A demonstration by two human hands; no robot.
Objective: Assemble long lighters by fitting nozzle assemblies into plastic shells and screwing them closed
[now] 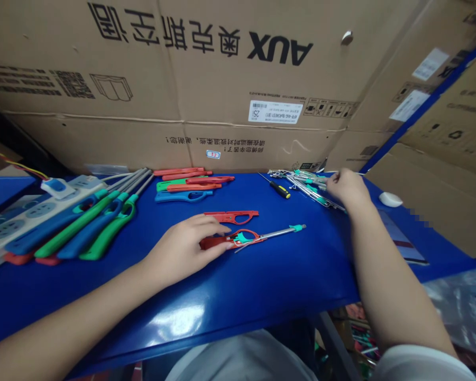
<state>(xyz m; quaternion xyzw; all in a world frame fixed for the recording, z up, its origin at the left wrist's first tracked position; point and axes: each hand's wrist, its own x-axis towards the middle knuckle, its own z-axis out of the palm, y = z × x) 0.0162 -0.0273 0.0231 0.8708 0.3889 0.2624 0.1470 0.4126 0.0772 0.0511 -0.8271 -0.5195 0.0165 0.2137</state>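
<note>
My left hand [194,241] grips a red lighter handle shell [216,242] low over the blue table, thumb on the near side and fingers on the far side. In the shell sits a teal trigger [243,237], and a metal lighter rod [280,232] with a teal piece near its tip points right. Just beyond lies another red handle shell [241,217]. At the back right, my right hand [347,186] has its fingers pinched at a pile of metal lighter rods [307,185] with teal parts; what lies between the fingertips is hidden.
Left of centre are stacked coloured handle shells [186,196]. Several long-necked lighters [107,222] lean against a power strip [35,211] at the left. A yellow-and-black screwdriver [280,189] lies by the rod pile. Cardboard [206,100] walls the back; a white object [390,199] lies right.
</note>
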